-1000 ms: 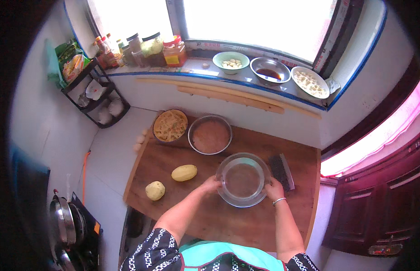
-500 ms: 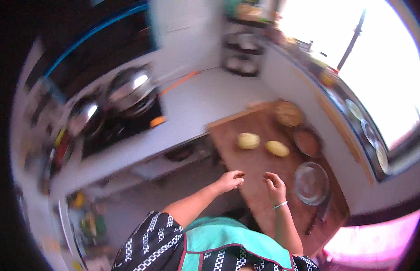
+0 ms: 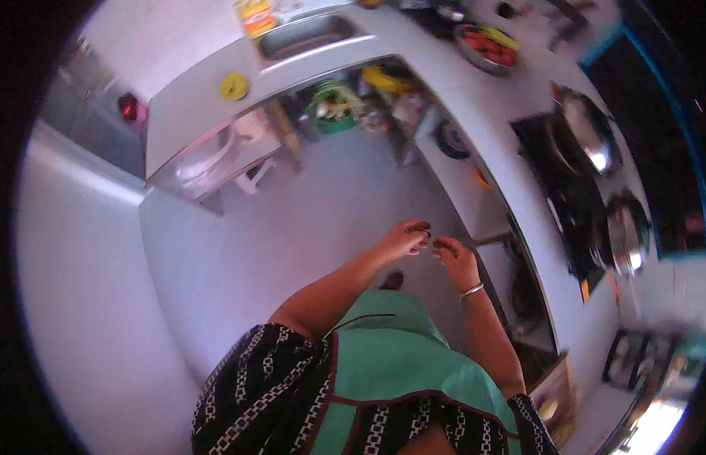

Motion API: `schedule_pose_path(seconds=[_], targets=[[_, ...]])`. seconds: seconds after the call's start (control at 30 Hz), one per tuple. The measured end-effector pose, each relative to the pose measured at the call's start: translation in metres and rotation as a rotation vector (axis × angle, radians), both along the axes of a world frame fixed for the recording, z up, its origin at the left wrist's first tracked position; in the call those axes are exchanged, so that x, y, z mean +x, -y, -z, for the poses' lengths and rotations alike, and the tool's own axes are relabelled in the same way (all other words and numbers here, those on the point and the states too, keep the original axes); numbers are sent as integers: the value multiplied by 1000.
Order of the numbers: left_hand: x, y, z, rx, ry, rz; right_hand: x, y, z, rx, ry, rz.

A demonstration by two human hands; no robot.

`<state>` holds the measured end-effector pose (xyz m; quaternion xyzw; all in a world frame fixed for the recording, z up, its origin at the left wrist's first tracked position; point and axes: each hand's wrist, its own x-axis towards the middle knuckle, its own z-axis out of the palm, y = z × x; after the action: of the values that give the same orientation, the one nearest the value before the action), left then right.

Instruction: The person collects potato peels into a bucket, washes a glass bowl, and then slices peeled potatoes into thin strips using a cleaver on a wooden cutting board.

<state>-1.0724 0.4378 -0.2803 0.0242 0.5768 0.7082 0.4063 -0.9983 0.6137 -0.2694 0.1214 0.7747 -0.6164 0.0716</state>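
Observation:
My left hand [image 3: 406, 240] and my right hand [image 3: 456, 262] hang in the air before my green apron [image 3: 398, 356], close together but apart. Both are empty, their fingers loosely bent and slightly blurred. A bracelet [image 3: 471, 290] circles my right wrist. Beyond the hands lies the grey floor [image 3: 315, 212], and the counter [image 3: 531, 227] runs along on the right. At the lower right edge only a corner of the wooden board [image 3: 559, 383] shows, with a pale yellow potato-like piece [image 3: 548, 410] on it.
The black stove [image 3: 569, 205] with shiny metal pans is on the right. A bowl of red and yellow produce [image 3: 487, 50] stands farther along. The sink [image 3: 307, 38] is at the back, a yellow round thing [image 3: 234, 86] left of it. A green basket [image 3: 334, 106] and a white stool [image 3: 254, 176] sit below.
My view has swung left from the wooden board with two potato-like pieces to the floor and sink side. Both hands have come with me, still empty and a little closer together.

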Motion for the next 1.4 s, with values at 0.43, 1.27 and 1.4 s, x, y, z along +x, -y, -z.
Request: schedule_pose_path(seconds=[0.43, 1.27, 1.4], targets=[[-309, 155, 127, -121, 279, -610, -434, 158, 149, -120, 312, -412], [-557, 323, 625, -175, 28, -1062, -841, 490, 720, 560, -657, -659], [-560, 303, 661, -318, -112, -1138, -849, 490, 744, 795, -683, -597]])
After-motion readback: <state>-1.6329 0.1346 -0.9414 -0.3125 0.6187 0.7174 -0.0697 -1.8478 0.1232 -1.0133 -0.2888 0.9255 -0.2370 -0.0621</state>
